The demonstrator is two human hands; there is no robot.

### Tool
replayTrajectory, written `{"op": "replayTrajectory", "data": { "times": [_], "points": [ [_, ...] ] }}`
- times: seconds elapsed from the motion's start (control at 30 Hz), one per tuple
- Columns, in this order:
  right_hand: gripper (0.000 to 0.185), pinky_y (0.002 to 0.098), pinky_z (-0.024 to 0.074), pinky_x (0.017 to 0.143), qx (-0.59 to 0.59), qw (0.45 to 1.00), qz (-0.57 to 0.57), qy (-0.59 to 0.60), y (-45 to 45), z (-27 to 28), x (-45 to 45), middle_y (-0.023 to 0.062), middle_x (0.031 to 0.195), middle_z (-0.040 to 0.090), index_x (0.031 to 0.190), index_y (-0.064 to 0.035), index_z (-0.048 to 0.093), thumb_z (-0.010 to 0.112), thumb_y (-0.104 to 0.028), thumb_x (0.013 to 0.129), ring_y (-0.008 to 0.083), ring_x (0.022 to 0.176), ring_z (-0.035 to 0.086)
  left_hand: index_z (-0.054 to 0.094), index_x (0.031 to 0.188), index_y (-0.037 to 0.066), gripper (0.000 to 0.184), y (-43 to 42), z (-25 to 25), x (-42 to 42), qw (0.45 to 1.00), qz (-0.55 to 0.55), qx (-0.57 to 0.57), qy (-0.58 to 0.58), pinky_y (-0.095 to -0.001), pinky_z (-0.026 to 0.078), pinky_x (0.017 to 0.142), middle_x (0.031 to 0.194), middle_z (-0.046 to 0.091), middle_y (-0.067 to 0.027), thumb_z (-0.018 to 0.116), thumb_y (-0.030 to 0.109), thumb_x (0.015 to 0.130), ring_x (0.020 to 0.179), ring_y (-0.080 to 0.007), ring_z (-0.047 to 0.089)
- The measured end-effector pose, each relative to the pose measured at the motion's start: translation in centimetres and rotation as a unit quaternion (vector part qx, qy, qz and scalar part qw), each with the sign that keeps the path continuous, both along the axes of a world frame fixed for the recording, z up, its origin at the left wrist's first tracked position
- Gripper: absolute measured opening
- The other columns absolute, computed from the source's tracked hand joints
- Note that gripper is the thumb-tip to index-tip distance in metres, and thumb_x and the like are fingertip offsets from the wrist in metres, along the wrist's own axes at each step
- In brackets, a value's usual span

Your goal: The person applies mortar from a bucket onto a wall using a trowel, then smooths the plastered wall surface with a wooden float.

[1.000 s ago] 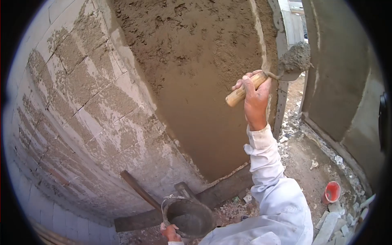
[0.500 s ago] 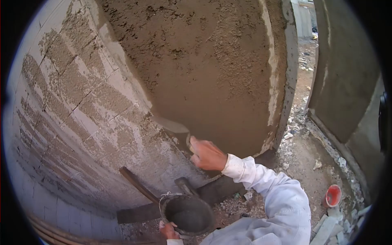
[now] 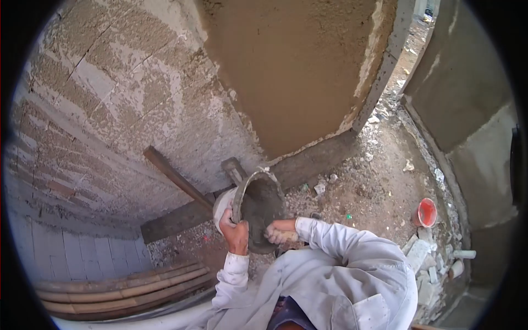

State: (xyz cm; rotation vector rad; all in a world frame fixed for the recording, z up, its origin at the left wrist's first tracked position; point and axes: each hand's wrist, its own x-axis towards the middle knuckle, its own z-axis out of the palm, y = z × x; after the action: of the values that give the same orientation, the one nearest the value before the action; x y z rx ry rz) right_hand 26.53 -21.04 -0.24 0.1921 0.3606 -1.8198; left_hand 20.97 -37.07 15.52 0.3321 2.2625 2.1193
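Observation:
My left hand (image 3: 235, 233) grips the rim of a bucket (image 3: 240, 193), fingers closed around its edge. The bucket is tilted, its mouth facing me, with grey wet mortar (image 3: 263, 204) inside. At the near right side of the mouth, my right hand (image 3: 279, 231) is closed on a trowel (image 3: 290, 236). Part of its pale handle shows by the palm; the blade is down in the bucket and I cannot make it out against the mortar. Beyond the bucket rises a wall with smooth brown wet plaster (image 3: 297, 82).
A wooden plank (image 3: 177, 179) leans left of the bucket. Rough block wall (image 3: 137, 82) stands at left, bamboo poles (image 3: 121, 297) at lower left. A red-lined pail (image 3: 426, 213) and broken rubble (image 3: 423, 258) lie on the right over gravelly ground (image 3: 352, 187).
My right hand has come down from the plastered wall to the bucket with the trowel. The bucket has been raised and tipped towards me by my left hand. The view has turned downward.

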Motion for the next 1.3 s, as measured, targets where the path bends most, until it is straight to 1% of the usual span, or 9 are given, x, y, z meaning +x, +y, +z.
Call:
{"op": "replayTrajectory", "data": {
  "times": [0.33, 0.53, 0.63, 0.8, 0.93, 1.07, 1.13, 1.2, 1.3],
  "points": [
    [0.019, 0.0239, 0.0376, 0.03, -0.096, 0.958, -0.268, 0.032, 5.1, 13.3, 4.0, 0.0065, 0.076, 0.047, 0.097, -0.0031, 0.046, 0.049, -0.01, 0.08, 0.0092, 0.043, 0.041, 0.063, 0.088, 0.001, 0.038, -3.0, 0.9, -2.5, 0.974, 0.092, 0.143, -0.147, -0.0238, 0.037, 0.046, 0.079, 0.057, 0.0012, 0.05, -0.014, 0.056, 0.065, -0.0088, 0.05],
    [0.023, 0.0256, 0.0414, 0.031, -0.025, 0.83, -0.496, 0.253, 15.6, 28.5, 3.7, 0.0085, 0.076, 0.046, 0.101, -0.0036, 0.043, 0.051, -0.006, 0.08, 0.011, 0.042, 0.043, 0.051, 0.074, 0.008, 0.026, -1.4, -0.9, -3.2, 0.976, 0.147, 0.077, -0.144, -0.0255, 0.034, 0.042, 0.069, 0.045, 0.0036, 0.052, -0.013, 0.059, 0.056, -0.0092, 0.044],
    [0.028, 0.0265, 0.0438, 0.033, 0.054, 0.669, -0.629, 0.391, 20.9, 37.4, 5.0, 0.0089, 0.078, 0.046, 0.105, -0.0042, 0.041, 0.056, -0.003, 0.082, 0.012, 0.043, 0.045, 0.047, 0.071, 0.011, 0.029, -1.7, -3.9, -3.9, 0.973, 0.171, 0.081, -0.133, -0.0272, 0.032, 0.039, 0.069, 0.041, 0.0044, 0.052, -0.015, 0.059, 0.056, -0.0091, 0.042],
    [0.02, 0.0304, 0.0537, 0.056, 0.326, 0.181, -0.782, 0.499, 30.5, 48.1, 2.9, 0.0081, 0.084, 0.053, 0.108, -0.0029, 0.041, 0.057, -0.007, 0.095, 0.013, 0.062, 0.057, 0.049, 0.075, 0.007, 0.02, -0.8, -4.3, -3.3, 0.959, 0.238, 0.052, -0.142, -0.0281, 0.033, 0.038, 0.058, 0.045, -0.0011, 0.041, -0.011, 0.073, 0.045, -0.0123, 0.044],
    [0.032, 0.037, 0.0542, 0.064, 0.436, -0.138, -0.802, 0.385, 41.9, 52.8, -2.1, 0.0144, 0.088, 0.059, 0.114, 0.0003, 0.041, 0.061, -0.009, 0.091, 0.0235, 0.071, 0.064, 0.05, 0.076, 0.007, 0.022, 0.1, -3.8, -2.4, 0.945, 0.284, 0.026, -0.158, -0.0284, 0.033, 0.037, 0.062, 0.05, -0.0015, 0.045, -0.012, 0.067, 0.049, -0.0125, 0.046],
    [0.036, 0.0433, 0.0531, 0.072, 0.539, -0.339, -0.748, 0.188, 48.7, 53.4, -9.8, 0.0249, 0.097, 0.063, 0.116, 0.0025, 0.042, 0.06, -0.011, 0.089, 0.0377, 0.085, 0.068, 0.052, 0.079, 0.009, 0.013, -3.5, -10.8, -2.7, 0.937, 0.315, -0.031, -0.15, -0.0294, 0.031, 0.037, 0.057, 0.05, -0.0014, 0.047, -0.004, 0.077, 0.044, -0.0127, 0.044],
    [0.034, 0.0471, 0.0542, 0.072, 0.621, -0.266, -0.722, 0.148, 51.4, 50.8, -14.8, 0.0281, 0.099, 0.065, 0.116, 0.0021, 0.045, 0.059, -0.011, 0.087, 0.0422, 0.087, 0.068, 0.059, 0.084, 0.011, 0.01, -4.3, -11.3, -1.6, 0.941, 0.313, -0.043, -0.119, -0.0296, 0.03, 0.038, 0.057, 0.052, -0.0006, 0.057, 0.01, 0.093, 0.043, -0.0116, 0.044],
    [0.037, 0.0488, 0.0555, 0.072, 0.893, -0.052, -0.384, 0.228, 52.4, 46.0, -17.1, 0.0267, 0.097, 0.066, 0.117, 0.0004, 0.049, 0.062, -0.011, 0.085, 0.0412, 0.085, 0.069, 0.063, 0.088, 0.009, 0.008, -1.9, -5.6, 2.1, 0.948, 0.286, 0.016, -0.139, -0.0304, 0.033, 0.039, 0.059, 0.055, -0.0022, 0.056, 0.005, 0.09, 0.045, -0.0134, 0.047],
    [0.041, 0.0542, 0.0538, 0.079, 0.792, 0.028, -0.225, 0.567, 39.5, 35.2, -14.3, 0.0269, 0.091, 0.067, 0.117, -0.0002, 0.049, 0.063, -0.015, 0.082, 0.0449, 0.087, 0.067, 0.055, 0.081, 0.007, 0.016, -0.4, -3.9, 1.2, 0.94, 0.303, 0.076, -0.14, -0.0297, 0.033, 0.039, 0.06, 0.052, -0.0018, 0.048, -0.006, 0.074, 0.046, -0.0136, 0.047]
  ]
}}
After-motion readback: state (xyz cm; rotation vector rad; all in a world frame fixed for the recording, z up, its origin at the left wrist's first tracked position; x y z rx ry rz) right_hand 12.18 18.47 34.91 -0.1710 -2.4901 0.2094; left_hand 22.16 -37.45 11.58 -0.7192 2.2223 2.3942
